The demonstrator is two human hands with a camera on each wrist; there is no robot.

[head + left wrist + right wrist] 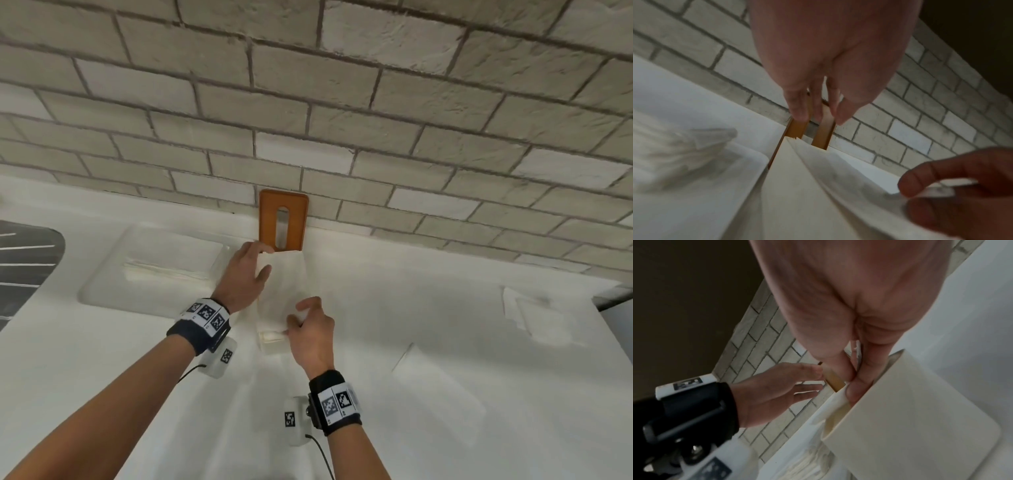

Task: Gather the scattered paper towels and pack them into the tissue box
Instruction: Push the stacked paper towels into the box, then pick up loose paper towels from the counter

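A cream tissue box (910, 418) lies lengthwise on the white table, its near end showing in the head view (270, 344). A white paper towel (286, 284) is spread over it, reaching to the brown slotted lid (267, 219) that leans on the brick wall. My left hand (265, 260) is at the towel's far end by the lid, fingers (797, 110) straight. My right hand (301, 317) pinches the towel's near edge (937, 190) between thumb and fingers at the box's near end. What is inside the box is hidden.
A clear plastic packet of folded towels (161, 267) lies to the left. Loose white towels lie at the right (534, 315) and nearer (442, 387). A dark striped object (24, 267) is at the far left edge. The brick wall (411, 154) closes the back.
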